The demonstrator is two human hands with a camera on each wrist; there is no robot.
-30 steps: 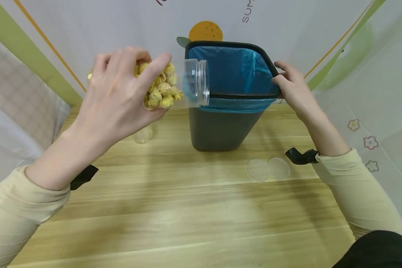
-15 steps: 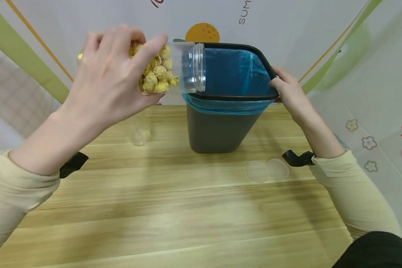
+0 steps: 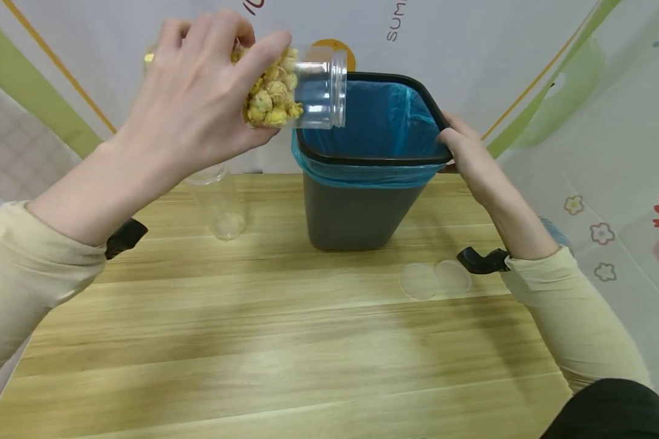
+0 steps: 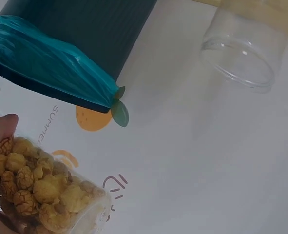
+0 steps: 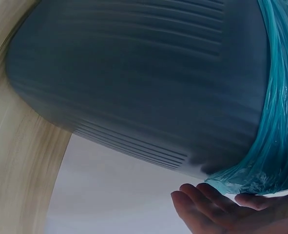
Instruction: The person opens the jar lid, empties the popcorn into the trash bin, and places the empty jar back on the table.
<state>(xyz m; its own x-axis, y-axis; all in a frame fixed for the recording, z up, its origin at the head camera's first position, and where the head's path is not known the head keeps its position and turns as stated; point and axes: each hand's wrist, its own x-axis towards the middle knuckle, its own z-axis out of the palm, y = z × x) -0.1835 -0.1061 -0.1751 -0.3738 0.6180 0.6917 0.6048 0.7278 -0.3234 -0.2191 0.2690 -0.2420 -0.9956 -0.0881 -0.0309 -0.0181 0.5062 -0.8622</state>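
Note:
My left hand (image 3: 198,97) grips a clear plastic jar (image 3: 320,85) lying nearly horizontal in the air. Its uncapped mouth points right, above the left part of a dark grey trash can (image 3: 357,216). Yellow popcorn (image 3: 274,97) fills the jar's lower part, partly hidden by my fingers; the left wrist view shows the popcorn (image 4: 46,190) through the jar's wall. A blue bag (image 3: 373,178) lines the can and folds over its black rim. My right hand (image 3: 469,155) holds the rim's right side, thumb on top; in the right wrist view its fingers (image 5: 202,204) lie beside the bag.
A second clear jar (image 3: 219,204) stands uncapped on the wooden table (image 3: 285,341), left of the can. Two clear round lids, a left lid (image 3: 419,281) and a right lid (image 3: 454,277), lie at the can's front right. A printed curtain (image 3: 461,36) hangs behind.
My left hand has raised the popcorn jar, and its mouth has come higher over the can's left rim. The right hand keeps its hold on the rim. The second jar shows more fully.

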